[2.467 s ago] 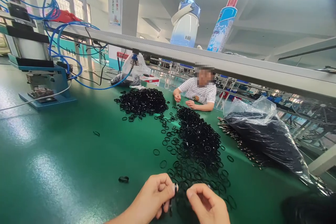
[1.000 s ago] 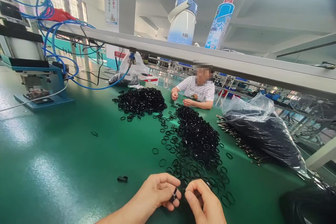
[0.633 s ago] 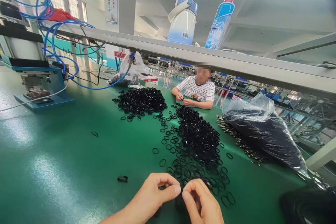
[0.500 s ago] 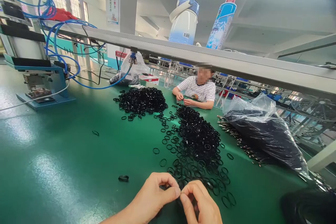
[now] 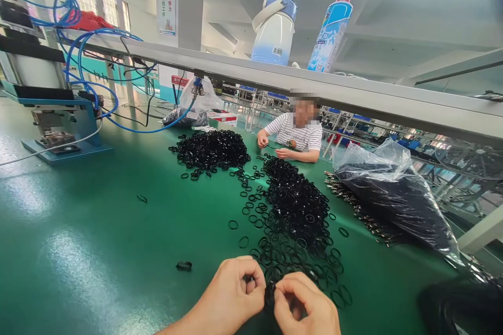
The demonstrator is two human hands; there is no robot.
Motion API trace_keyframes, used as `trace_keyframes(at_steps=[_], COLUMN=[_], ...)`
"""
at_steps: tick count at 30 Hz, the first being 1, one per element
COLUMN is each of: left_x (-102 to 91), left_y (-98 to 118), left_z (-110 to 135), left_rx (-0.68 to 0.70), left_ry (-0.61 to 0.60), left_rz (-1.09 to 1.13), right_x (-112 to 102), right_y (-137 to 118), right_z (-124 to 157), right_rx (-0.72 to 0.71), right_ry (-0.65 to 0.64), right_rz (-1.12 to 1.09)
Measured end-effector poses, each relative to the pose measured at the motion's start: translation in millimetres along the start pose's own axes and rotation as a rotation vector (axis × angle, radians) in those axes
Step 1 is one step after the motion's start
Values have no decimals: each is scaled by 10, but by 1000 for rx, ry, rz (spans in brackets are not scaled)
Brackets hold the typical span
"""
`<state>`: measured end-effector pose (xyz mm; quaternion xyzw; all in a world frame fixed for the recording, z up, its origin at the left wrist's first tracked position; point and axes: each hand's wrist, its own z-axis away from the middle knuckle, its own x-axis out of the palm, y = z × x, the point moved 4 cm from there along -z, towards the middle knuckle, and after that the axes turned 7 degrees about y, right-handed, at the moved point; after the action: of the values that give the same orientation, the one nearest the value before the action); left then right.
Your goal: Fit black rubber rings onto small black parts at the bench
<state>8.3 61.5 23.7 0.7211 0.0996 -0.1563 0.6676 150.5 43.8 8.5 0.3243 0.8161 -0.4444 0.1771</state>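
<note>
At the bottom middle, my left hand and my right hand are close together, thumbs and fingers pinched. Between their fingertips is a small black band, partly hidden by the fingers. Just beyond my hands, loose black rings spread out from a long heap of black rings. A small folded black band lies on the green table left of my left hand, and a single ring rests farther off.
Another heap of black rings lies farther back. A blue-based press stands at left. A plastic bag of black cords lies at right. A person sits across the table under a metal rail. A dark blurred object is at bottom right.
My fingertips have moved slightly apart, and the black band now shows between them. Across the table, the person's hands have also drawn apart.
</note>
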Motion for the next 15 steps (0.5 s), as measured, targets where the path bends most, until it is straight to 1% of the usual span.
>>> trace_keyframes(at_steps=[3,7,8,9,10,12,13,15], left_x=[-56,-133,-137,-130,-112,-58,-30,15], left_y=[-43,-149,-183,-214,-240,-270,-272,-260], left_z=[-51,-124,-137,-145,-149,-137,-123,-81], left_rx=[-71,-174,-206,-238,-268,-314,-331,-373], left_ry=[6,-1,-9,-26,-53,-120,-151,-195], left_rz=[75,163,197,237,283,378,436,584], right_x=[-149,-397,-435,-449,-440,-385,-352,-280], right_y=[76,295,351,399,433,446,424,329], right_z=[-75,-164,-176,-184,-187,-179,-171,-154], right_rx=[142,352,383,398,396,347,310,221], right_ry=[70,139,131,91,28,-96,-126,-124], right_rz=[44,153,178,203,232,296,312,255])
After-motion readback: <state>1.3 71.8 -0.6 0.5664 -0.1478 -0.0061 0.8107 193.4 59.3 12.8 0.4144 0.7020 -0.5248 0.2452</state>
